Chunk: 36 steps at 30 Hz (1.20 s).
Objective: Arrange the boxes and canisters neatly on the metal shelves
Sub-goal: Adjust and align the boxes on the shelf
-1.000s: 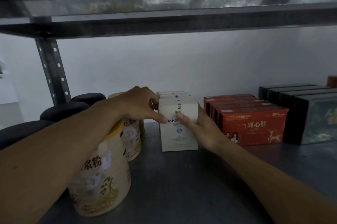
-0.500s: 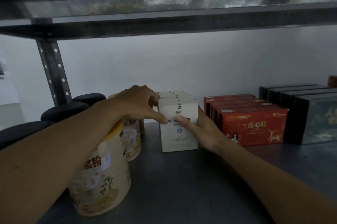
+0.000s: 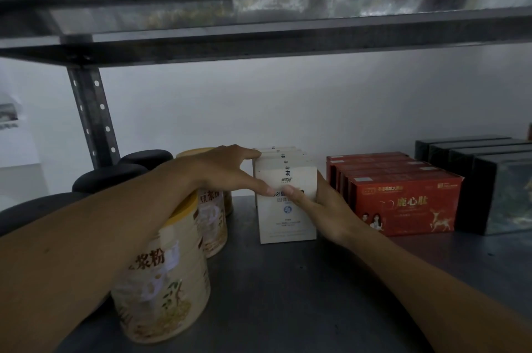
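Both hands square up the front white box [image 3: 286, 223] at the middle of the metal shelf [image 3: 273, 295].
Left to right stand three black-lidded canisters [image 3: 109, 177], three cream canisters [image 3: 161, 286], a row of about four white boxes [image 3: 280, 154] running toward the back edge, five red boxes [image 3: 403, 206] and four black boxes [image 3: 495, 197]. The left hand [image 3: 227, 170] is spread, fingers along the row's left side and thumb pressing the front face. The right hand [image 3: 325, 208] lies against the right side, thumbs touching. Its fingers are hidden, so I cannot tell its grip.

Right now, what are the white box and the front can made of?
The white box looks like matte cardboard: crisp folded edges, printed face. The front canister seems metal, slightly shiny, with ribbed rings, though it could be coated card.
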Motion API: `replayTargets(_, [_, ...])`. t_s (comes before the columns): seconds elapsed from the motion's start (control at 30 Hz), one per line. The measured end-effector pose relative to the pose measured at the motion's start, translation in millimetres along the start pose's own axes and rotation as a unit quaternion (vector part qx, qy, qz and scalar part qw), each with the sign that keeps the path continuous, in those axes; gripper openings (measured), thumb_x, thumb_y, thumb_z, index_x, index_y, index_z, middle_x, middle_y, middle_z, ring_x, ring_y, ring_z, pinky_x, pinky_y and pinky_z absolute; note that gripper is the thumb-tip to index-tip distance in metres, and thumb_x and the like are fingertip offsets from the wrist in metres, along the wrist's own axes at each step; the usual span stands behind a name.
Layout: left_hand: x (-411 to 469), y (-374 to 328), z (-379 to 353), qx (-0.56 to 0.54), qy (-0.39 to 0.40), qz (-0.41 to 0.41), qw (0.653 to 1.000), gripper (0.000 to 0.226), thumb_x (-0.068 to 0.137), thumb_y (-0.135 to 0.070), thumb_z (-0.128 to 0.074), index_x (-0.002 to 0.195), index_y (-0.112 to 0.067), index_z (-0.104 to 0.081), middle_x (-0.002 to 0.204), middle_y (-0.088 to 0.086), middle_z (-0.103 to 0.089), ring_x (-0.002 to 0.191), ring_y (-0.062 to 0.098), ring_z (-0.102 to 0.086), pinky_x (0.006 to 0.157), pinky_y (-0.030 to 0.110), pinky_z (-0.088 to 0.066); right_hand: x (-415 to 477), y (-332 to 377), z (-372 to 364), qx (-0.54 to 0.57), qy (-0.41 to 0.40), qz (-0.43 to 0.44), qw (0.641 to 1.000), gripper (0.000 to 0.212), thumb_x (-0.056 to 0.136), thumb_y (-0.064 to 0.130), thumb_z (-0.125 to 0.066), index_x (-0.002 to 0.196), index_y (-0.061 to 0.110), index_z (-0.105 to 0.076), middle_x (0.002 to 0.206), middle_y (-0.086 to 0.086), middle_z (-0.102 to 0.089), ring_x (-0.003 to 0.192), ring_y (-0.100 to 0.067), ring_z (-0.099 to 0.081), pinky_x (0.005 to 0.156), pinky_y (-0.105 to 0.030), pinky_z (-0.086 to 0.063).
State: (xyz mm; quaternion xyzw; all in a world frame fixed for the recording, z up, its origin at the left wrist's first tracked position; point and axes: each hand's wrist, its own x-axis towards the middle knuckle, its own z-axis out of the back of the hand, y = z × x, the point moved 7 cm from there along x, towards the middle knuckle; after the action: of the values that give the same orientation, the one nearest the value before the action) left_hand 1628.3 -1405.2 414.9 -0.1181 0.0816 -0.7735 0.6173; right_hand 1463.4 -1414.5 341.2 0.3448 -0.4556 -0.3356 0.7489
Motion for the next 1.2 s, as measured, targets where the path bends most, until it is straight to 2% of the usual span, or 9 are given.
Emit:
replayTargets(0.1, [-0.4,0.6,3.1,0.005,-0.024,-0.005,1.0,0.096,0.071,-0.062,-0.074,0.151,-0.031,-0.031,0.153,-0.011,-0.036,0.125,0.011,-0.044,0.1,0.026,-0.034,0.4,-0.8,-0.2,-0.002,-0.002,0.003,1.0,0.07,0.081,0.063,-0.056,0.144,0.037,-0.037,0.128,0.015,-0.06,0.112,-0.001,-0.06,0.08,-0.015,-0.049])
replayTargets(0.2, [-0.8,0.1,7.6,0.009,-0.055,-0.011,0.998,0.09,0.073,-0.056,-0.076,0.149,-0.028,-0.036,0.151,-0.009,-0.04,0.112,0.007,-0.045,0.094,0.026,-0.035,-0.1,-1.5,-0.3,0.006,-0.008,-0.002,1.0,0.068,0.081,0.061,-0.057,0.142,0.036,-0.038,0.125,0.015,-0.062,0.11,-0.002,-0.061,0.078,-0.018,-0.05])
replayTargets(0.27, [-0.5,1.9,9.1,0.008,-0.065,-0.009,0.998,0.089,0.071,-0.057,-0.077,0.147,-0.027,-0.041,0.147,-0.008,-0.044,0.115,0.006,-0.045,0.094,0.026,-0.037,-0.5,-2.5,1.3,0.016,-0.021,-0.004,1.0,0.06,0.085,0.053,-0.06,0.139,0.035,-0.043,0.12,0.015,-0.064,0.106,-0.001,-0.064,0.078,-0.019,-0.053])
replayTargets(0.37, [1.2,5.5,9.1,0.004,-0.071,-0.013,0.997,0.091,0.065,-0.059,-0.08,0.143,-0.027,-0.046,0.142,-0.009,-0.05,0.126,0.007,-0.045,0.098,0.028,-0.039,-0.8,-2.3,2.4,0.021,-0.033,-0.011,0.999,0.052,0.089,0.047,-0.062,0.136,0.032,-0.046,0.112,0.017,-0.066,0.099,0.002,-0.065,0.072,-0.016,-0.054])
replayTargets(0.53, [4.2,9.2,9.3,0.002,-0.069,-0.009,0.998,0.098,0.061,-0.06,-0.083,0.145,-0.028,-0.043,0.141,-0.01,-0.049,0.126,0.007,-0.044,0.099,0.03,-0.04,-0.3,-2.1,2.3,0.012,-0.038,-0.02,0.999,0.051,0.088,0.045,-0.064,0.134,0.033,-0.045,0.105,0.022,-0.063,0.092,0.007,-0.063,0.067,-0.011,-0.051])
replayTargets(0.73, [4.0,4.1,5.7,0.026,-0.038,-0.01,0.999,0.102,0.065,-0.055,-0.082,0.15,-0.024,-0.034,0.147,-0.008,-0.038,0.134,0.011,-0.035,0.11,0.033,-0.035,-0.4,-10.0,-1.0,0.005,-0.02,-0.041,0.999,0.072,0.074,0.047,-0.08,0.136,0.037,-0.044,0.115,0.019,-0.064,0.103,0.001,-0.061,0.07,-0.013,-0.049])
replayTargets(0.9, [4.1,1.5,3.5,0.032,-0.027,-0.014,0.999,0.099,0.069,-0.052,-0.081,0.15,-0.023,-0.032,0.151,-0.008,-0.032,0.135,0.012,-0.033,0.111,0.032,-0.034,0.2,-19.9,-2.3,-0.049,0.008,-0.061,0.997,0.095,0.057,0.035,-0.095,0.135,0.034,-0.043,0.116,0.018,-0.064,0.106,0.0,-0.061,0.079,-0.015,-0.05])
replayTargets(1.0, [5.4,2.0,3.0,0.026,-0.026,-0.014,0.999,0.094,0.07,-0.052,-0.081,0.148,-0.026,-0.034,0.152,-0.009,-0.036,0.137,0.012,-0.034,0.111,0.033,-0.034,0.5,-24.3,-2.8,-0.063,0.012,-0.065,0.996,0.093,0.055,0.032,-0.096,0.133,0.032,-0.045,0.117,0.017,-0.064,0.107,-0.001,-0.061,0.085,-0.018,-0.052])
replayTargets(1.2, [7.4,3.7,2.8,0.018,-0.036,-0.017,0.999,0.091,0.071,-0.049,-0.082,0.147,-0.027,-0.036,0.147,-0.01,-0.043,0.132,0.01,-0.04,0.107,0.036,-0.039,2.1,-28.6,-2.8,-0.072,0.016,-0.067,0.995,0.091,0.057,0.035,-0.094,0.133,0.03,-0.045,0.115,0.016,-0.064,0.103,0.0,-0.06,0.079,-0.014,-0.049])
